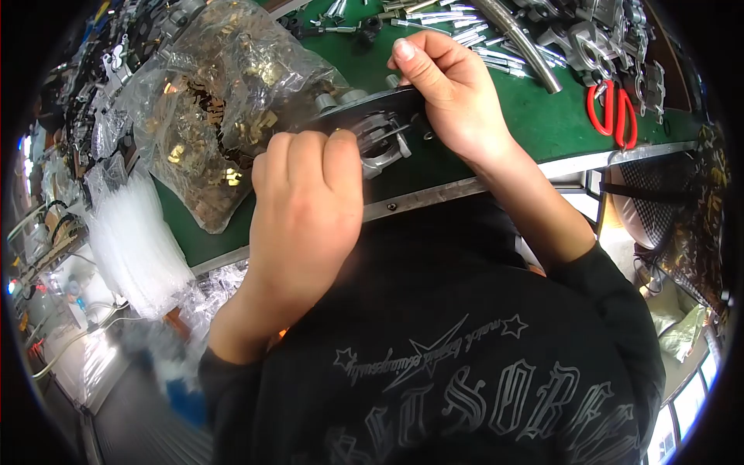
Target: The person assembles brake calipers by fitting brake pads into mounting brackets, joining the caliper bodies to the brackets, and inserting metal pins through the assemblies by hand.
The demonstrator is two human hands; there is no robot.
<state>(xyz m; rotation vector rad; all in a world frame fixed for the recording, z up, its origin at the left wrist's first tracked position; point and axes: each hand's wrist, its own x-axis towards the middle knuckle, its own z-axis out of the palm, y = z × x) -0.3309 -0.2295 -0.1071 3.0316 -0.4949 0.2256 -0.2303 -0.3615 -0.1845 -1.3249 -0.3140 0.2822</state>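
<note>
A dark, narrow plate is tilted up just above the bench edge, with short silver posts on its far side. On its near face, a silver ring-shaped mechanism shows below the rim. My right hand is closed on the plate's right end, thumb uppermost. My left hand is curled round the left end; its back faces me and hides the fingertips. Close by on the left, a clear plastic bag holds many small brass-coloured pieces.
Red-handled pliers rest at the green bench's right. Behind my right hand are silver pins and a metal tube. Cast metal parts crowd the far right. White foam sheets stand by the bench's left front edge.
</note>
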